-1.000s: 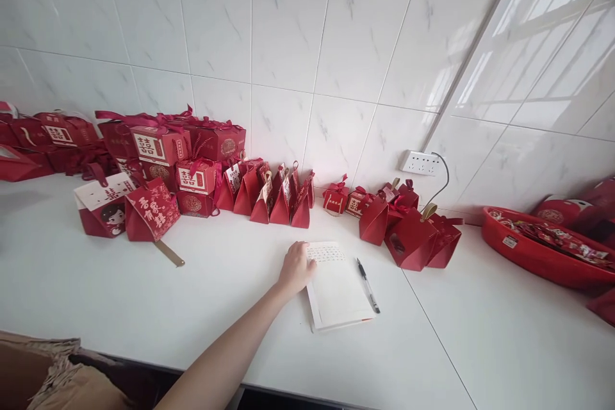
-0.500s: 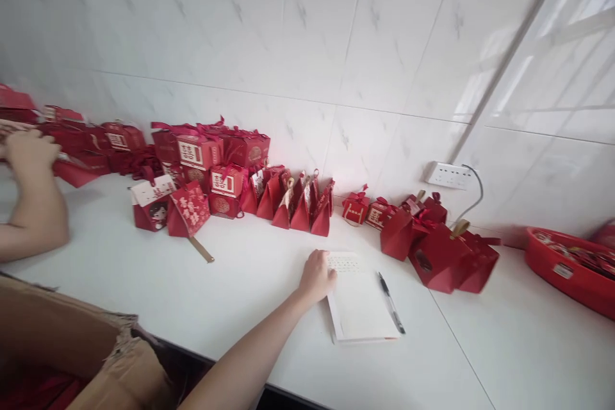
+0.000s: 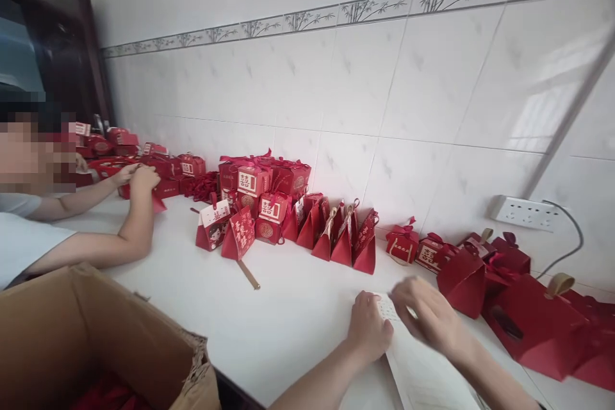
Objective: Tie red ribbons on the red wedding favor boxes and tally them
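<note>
A white notebook (image 3: 425,368) with small handwriting near its top lies on the white table in front of me. My left hand (image 3: 369,327) grips the notebook's upper left edge, thumb on the page and fingers curled at the side. Over the upper right part of the page is my right hand (image 3: 425,314), its fingers bent toward the top edge. It is slightly smeared by motion, so whether it pinches anything is unclear. The pen is not clearly visible.
Red gift boxes (image 3: 273,208) are stacked along the tiled wall. More red boxes (image 3: 533,327) stand at the right, below a power strip (image 3: 523,213). At the left, a co-worker's hands (image 3: 139,176) handle something red. An open cardboard box (image 3: 144,314) occupies the lower left.
My view has swung left and up, bringing the co-worker further into sight. My right hand has come in over the notebook; my left hand stays at its upper left edge.
</note>
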A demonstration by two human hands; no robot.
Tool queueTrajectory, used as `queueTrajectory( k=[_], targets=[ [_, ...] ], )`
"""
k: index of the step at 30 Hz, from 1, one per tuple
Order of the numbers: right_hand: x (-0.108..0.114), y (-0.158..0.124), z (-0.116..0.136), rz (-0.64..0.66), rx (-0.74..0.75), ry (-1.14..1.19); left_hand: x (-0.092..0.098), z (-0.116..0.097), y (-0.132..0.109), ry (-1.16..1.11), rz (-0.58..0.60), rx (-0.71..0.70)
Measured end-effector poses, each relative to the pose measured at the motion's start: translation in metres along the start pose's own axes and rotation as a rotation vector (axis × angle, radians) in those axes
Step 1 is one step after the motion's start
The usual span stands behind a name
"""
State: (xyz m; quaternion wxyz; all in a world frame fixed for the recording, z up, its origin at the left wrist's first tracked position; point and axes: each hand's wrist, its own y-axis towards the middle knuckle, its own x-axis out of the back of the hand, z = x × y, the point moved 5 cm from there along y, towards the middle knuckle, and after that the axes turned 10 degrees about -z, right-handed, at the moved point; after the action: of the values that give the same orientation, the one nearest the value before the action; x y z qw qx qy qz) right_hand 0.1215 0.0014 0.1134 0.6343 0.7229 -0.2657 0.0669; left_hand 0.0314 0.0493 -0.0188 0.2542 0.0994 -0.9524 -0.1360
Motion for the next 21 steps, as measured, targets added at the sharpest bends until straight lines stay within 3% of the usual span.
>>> queueTrajectory(
  k=[3,5,11,15,21],
  targets=[
    [-0.036,0.0,-0.071,0.17,-0.344,-0.2,0.002,-0.002,0.002,0.082,0.003,-0.064],
    [-0.051,-0.004,-0.105,0.204,-0.471,-0.291,0.002,-0.003,0.004,0.109,0.02,-0.074],
    [-0.087,-0.01,-0.159,0.134,-0.752,-0.573,-0.002,-0.003,0.012,0.161,0.066,-0.01],
    [-0.107,0.002,-0.164,0.132,-0.687,-0.605,-0.004,-0.003,0.014,0.18,0.059,-0.03],
    [-0.151,0.027,-0.129,0.277,-0.284,-0.377,-0.005,-0.003,0.012,0.238,0.043,-0.014]
  ],
)
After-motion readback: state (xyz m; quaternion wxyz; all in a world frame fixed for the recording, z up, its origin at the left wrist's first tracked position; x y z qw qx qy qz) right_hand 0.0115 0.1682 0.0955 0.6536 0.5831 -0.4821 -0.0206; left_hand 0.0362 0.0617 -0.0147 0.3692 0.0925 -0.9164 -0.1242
